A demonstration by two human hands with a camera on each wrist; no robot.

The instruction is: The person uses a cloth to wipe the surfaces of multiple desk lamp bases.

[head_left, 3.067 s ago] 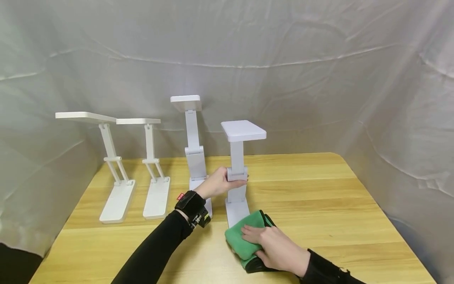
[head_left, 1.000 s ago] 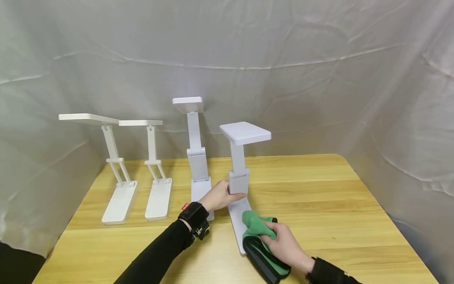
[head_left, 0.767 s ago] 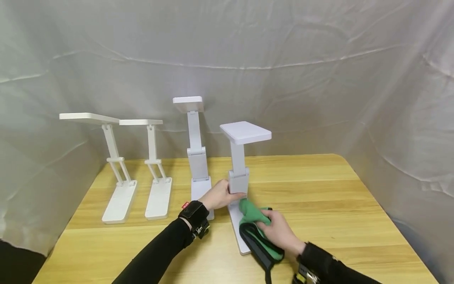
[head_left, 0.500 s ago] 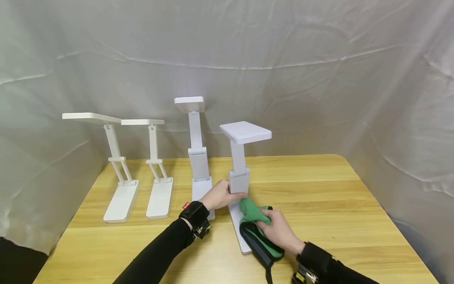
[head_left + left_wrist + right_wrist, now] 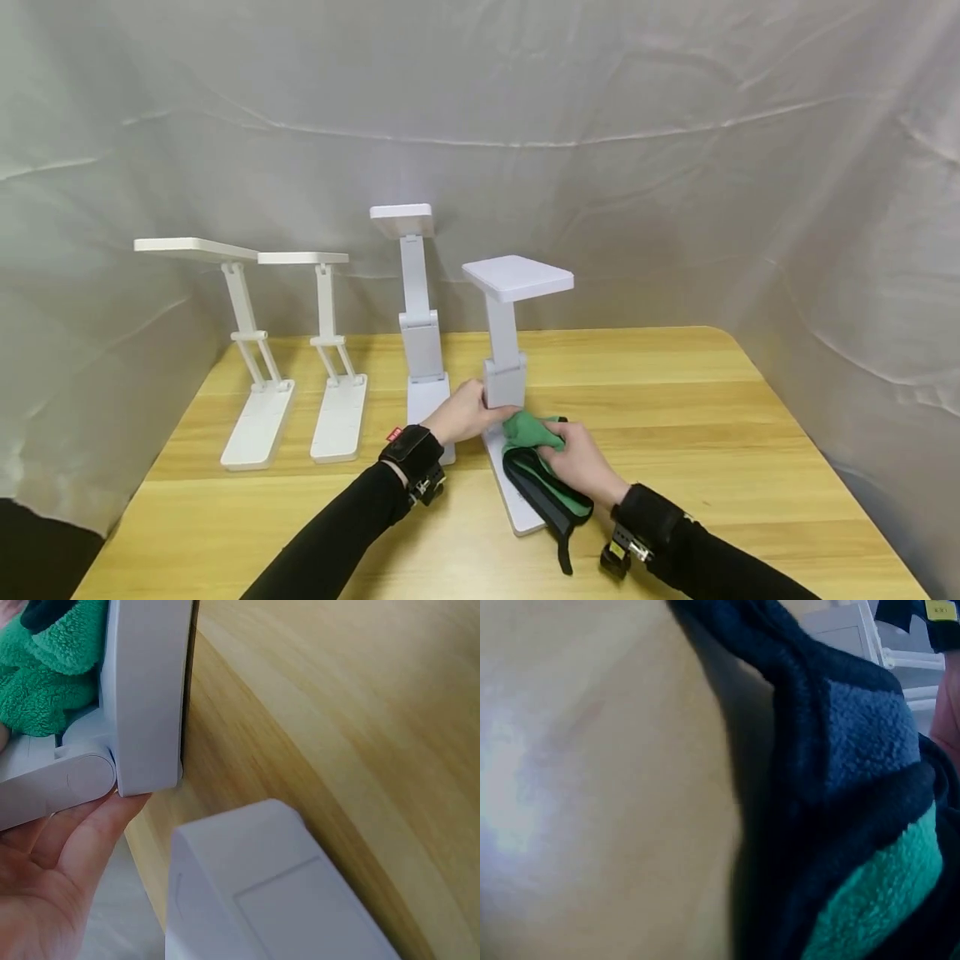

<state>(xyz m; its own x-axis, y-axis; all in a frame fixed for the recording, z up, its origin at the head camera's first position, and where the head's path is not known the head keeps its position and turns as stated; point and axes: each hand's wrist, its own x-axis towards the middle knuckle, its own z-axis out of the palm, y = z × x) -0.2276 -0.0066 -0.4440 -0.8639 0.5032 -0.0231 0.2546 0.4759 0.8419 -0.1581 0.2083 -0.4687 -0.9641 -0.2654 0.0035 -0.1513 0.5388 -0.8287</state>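
Observation:
A white folding desk lamp (image 5: 517, 279) stands at the middle of the table. My left hand (image 5: 465, 412) grips the bottom of its lower arm, thumb across the front; in the left wrist view fingers reach behind the hinge by the base (image 5: 150, 690). My right hand (image 5: 583, 462) pinches a green cleaning cloth (image 5: 528, 432) with dark edging. The bunched cloth lies on the base near that hinge, right by my left thumb, and its dark end droops over the base's right side. In the right wrist view the cloth (image 5: 877, 735) covers most of the right hand.
A similar lamp (image 5: 423, 346) stands just left, its base partly behind my left wrist. Two more white lamps (image 5: 258, 425) (image 5: 339, 417) stand unfolded farther left on the wooden table (image 5: 675, 417). A grey curtain (image 5: 615, 167) hangs behind and at the sides.
My left hand has slid down from the lamp's middle joint to the arm's foot. My right hand has bunched the cloth and moved it from the base's front end up towards the hinge.

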